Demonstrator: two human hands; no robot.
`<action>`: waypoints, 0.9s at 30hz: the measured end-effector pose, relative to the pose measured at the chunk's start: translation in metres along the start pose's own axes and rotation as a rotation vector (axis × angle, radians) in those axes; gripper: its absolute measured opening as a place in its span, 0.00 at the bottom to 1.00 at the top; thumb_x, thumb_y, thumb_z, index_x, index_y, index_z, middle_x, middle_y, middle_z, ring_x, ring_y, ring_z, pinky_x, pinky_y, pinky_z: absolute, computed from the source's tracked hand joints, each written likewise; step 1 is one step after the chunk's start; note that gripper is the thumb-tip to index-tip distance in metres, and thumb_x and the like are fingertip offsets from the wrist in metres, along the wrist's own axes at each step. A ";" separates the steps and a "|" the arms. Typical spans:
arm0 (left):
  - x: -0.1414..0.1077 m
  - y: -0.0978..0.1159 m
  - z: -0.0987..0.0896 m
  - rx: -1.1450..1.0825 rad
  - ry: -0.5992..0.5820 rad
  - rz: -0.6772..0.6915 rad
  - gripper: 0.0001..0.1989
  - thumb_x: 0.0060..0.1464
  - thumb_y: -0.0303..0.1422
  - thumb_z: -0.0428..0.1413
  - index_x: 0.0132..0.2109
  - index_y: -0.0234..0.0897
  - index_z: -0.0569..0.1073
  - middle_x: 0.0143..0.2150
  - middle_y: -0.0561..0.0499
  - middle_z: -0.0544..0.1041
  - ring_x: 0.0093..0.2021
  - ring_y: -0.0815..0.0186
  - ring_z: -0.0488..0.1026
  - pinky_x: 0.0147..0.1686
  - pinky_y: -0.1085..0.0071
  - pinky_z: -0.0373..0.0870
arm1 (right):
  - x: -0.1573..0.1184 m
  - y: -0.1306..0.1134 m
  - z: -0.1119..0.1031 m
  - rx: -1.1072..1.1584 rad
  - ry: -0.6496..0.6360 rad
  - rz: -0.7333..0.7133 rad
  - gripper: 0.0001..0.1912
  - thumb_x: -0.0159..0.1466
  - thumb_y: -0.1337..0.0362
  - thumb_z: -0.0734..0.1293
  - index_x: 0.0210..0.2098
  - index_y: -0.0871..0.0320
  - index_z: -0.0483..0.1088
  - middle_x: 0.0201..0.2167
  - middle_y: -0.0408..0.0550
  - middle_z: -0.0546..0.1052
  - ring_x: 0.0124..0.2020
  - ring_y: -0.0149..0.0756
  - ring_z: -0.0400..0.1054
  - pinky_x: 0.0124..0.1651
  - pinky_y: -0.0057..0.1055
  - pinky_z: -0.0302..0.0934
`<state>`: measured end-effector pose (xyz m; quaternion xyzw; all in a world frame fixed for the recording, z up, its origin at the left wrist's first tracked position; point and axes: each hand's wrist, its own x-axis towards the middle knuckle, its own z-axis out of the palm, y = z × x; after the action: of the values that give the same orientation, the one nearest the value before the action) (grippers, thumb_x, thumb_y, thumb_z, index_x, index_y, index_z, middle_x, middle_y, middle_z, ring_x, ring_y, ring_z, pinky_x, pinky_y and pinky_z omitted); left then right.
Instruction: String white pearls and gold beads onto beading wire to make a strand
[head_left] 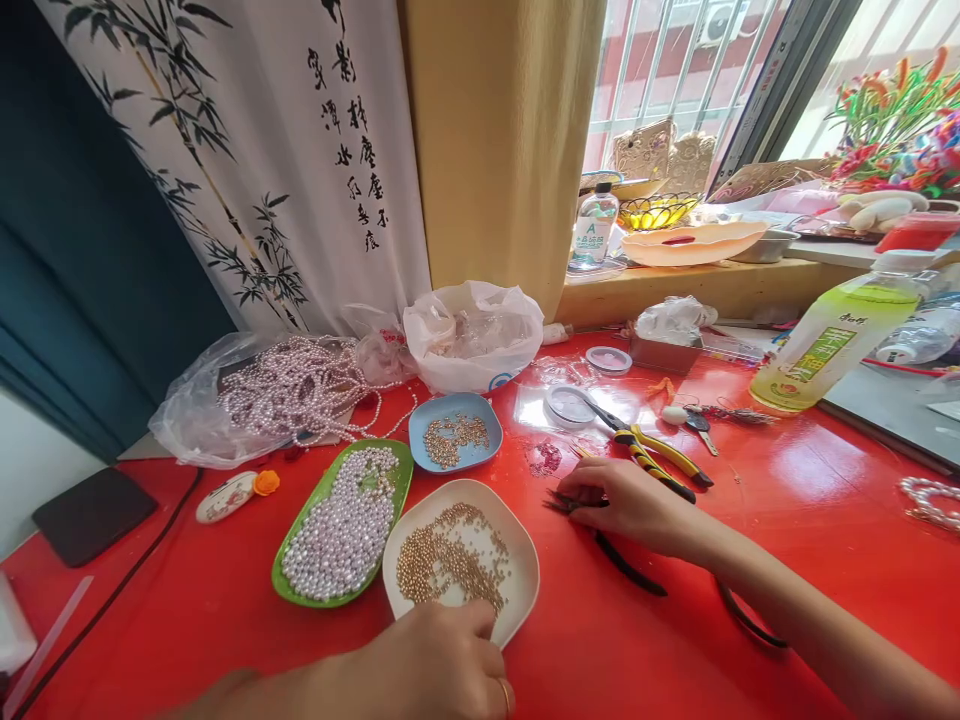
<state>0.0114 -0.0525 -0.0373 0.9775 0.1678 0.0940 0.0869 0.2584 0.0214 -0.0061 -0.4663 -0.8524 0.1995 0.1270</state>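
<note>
My left hand (450, 660), with a ring on one finger, is curled closed at the near edge of a white dish (525, 580) of small gold beads (427, 560). Its fingertips are hidden, so I cannot see what they hold. My right hand (619, 500) is closed around the head of black-handled pliers (630, 568) lying on the red table. Dark jaw tips poke out to its left, and the spread handles run back under the forearm. Left of the white dish is a green tray (283, 580) of pearly beads (337, 530). Behind stands a blue dish (491, 430) with gold beads.
Yellow-and-black pliers (649, 455) lie beyond my right hand, near a key (703, 432). Pink bead strands (292, 390) spill from a plastic bag at the back left. A white bag (472, 340), a drink bottle (836, 335) and a black phone-like slab (94, 513) surround the work area.
</note>
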 end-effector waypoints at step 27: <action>0.017 -0.004 -0.008 -0.037 0.161 0.050 0.05 0.43 0.27 0.50 0.23 0.35 0.67 0.22 0.50 0.71 0.23 0.68 0.60 0.22 0.73 0.60 | 0.004 -0.029 0.024 -0.921 0.114 -0.191 0.14 0.50 0.83 0.57 0.23 0.62 0.70 0.21 0.52 0.71 0.25 0.40 0.65 0.25 0.33 0.52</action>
<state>0.0248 -0.0420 -0.0279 0.9689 0.1479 0.1776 0.0888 0.2244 0.0056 -0.0143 -0.4038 -0.8830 -0.2378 -0.0289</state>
